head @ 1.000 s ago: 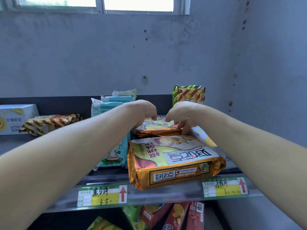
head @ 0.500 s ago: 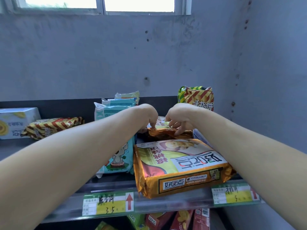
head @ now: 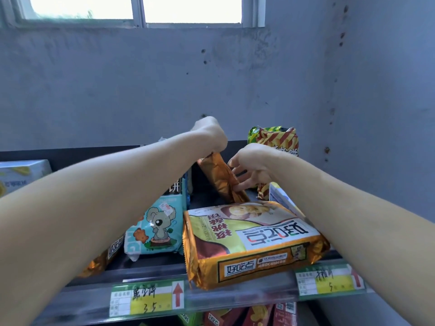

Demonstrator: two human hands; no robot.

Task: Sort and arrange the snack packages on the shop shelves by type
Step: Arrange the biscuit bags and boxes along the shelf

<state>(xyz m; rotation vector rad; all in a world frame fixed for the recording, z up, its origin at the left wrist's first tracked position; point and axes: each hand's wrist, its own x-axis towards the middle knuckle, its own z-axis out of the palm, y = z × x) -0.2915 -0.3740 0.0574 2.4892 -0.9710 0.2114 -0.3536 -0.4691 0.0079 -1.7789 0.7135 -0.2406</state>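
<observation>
While the gold-foil packet [head: 221, 178] is standing tilted on end toward the back of the shelf [head: 153, 267], behind the front row, the left hand [head: 209, 135] is gripping its top edge with fingers curled over it. The right hand [head: 253, 171] is steadying its side with fingers spread and nearly straight, grasping nothing.

Just in front, a large gold pack [head: 254, 241], seemingly the same kind, is lying flat at the shelf's front edge and overhanging it slightly, its upside-down print reading 好吃点. To its left a pale blue koala packet [head: 157, 227] is leaning upright. A red-and-yellow striped bag [head: 275, 142] is standing at the back right corner, and a white box [head: 21, 175] is sitting at the far left.

I am judging the sorting partway: the gold packs are coming together, but other kinds are sitting mixed around them. Handwritten price tags along the front edge are showing "3.5" [head: 146, 300] and "5" [head: 329, 282].
</observation>
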